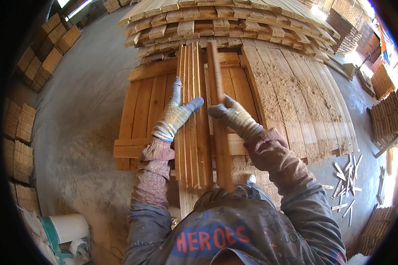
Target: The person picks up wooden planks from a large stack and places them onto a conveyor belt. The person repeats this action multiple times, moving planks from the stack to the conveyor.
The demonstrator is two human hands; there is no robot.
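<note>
A bundle of thin wooden slats (191, 145), set on edge side by side, lies lengthwise in front of me on a wooden panel (139, 104) with crosspieces. My left hand (176, 112), in a knit glove with grey fingertips, rests against the bundle's left side. Its fingers point forward and the thumb reaches apart across the top edges. Just right of the bundle is a single wooden slat (218, 132), smeared by motion and separated by a narrow gap. My right hand (234, 115), gloved alike, is closed around that slat near its middle, with the fingertips partly hidden.
Rough planks (292, 97) strewn with sawdust lie right of the panel. A tall stack of boards (225, 22) rises beyond it. Offcuts (347, 181) litter the floor at right. A white and green container (66, 229) stands at lower left; lumber piles (24, 154) line that side.
</note>
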